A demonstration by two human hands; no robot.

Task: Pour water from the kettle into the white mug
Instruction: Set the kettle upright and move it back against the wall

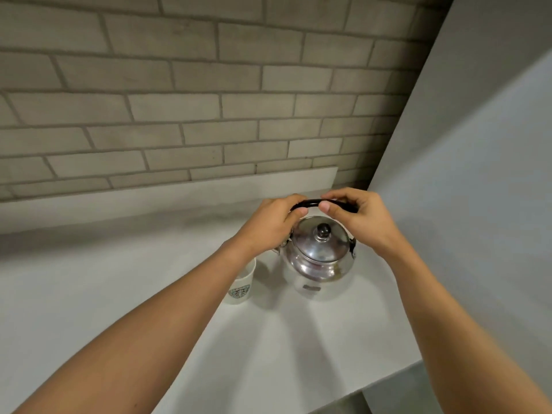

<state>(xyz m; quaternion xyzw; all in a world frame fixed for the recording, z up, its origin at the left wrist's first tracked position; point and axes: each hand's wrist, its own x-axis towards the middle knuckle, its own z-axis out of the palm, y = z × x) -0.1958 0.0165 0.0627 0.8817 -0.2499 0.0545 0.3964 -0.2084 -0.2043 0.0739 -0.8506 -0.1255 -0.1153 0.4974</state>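
Both hands, left hand (268, 222) and right hand (355, 213), curl their fingers around the black handle (313, 202); kettle (319, 261) stands below them, its label unreadable. White mug (242, 285) beside it bears a round green logo.

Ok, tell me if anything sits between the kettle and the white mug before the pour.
Nothing visible does. The kettle stands on the counter just right of the white mug; only bare counter shows between them. The left forearm crosses above the mug, hiding part of its rim.
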